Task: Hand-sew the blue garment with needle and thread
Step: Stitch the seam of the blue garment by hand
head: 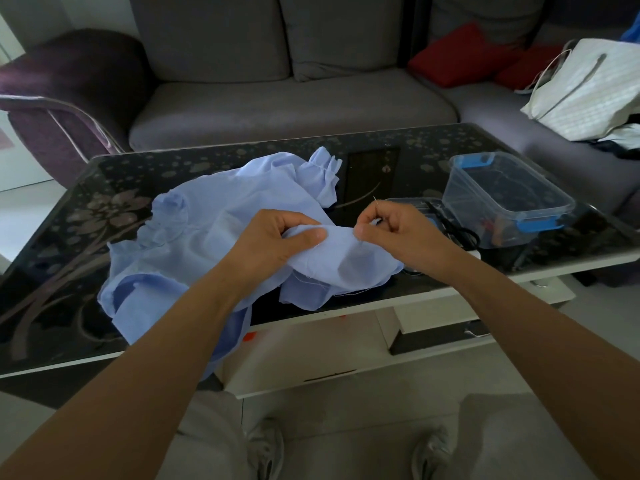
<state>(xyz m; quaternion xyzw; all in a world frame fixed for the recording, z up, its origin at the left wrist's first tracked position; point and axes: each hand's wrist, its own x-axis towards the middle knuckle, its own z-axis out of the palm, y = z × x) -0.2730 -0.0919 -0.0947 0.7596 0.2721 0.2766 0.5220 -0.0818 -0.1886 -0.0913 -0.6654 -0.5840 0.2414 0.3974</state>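
Note:
The light blue garment lies crumpled across the dark glass table, one edge hanging over the front. My left hand grips a raised fold of it, thumb on top. Just to the right, my right hand pinches a thin needle whose tip points up and away, right at the fold's edge. A fine white thread trails along the cloth's lower edge.
A clear plastic box with blue clips stands at the table's right, with black scissors beside it. A grey sofa with red cushions and a white bag lies beyond. My knees and shoes are below the table edge.

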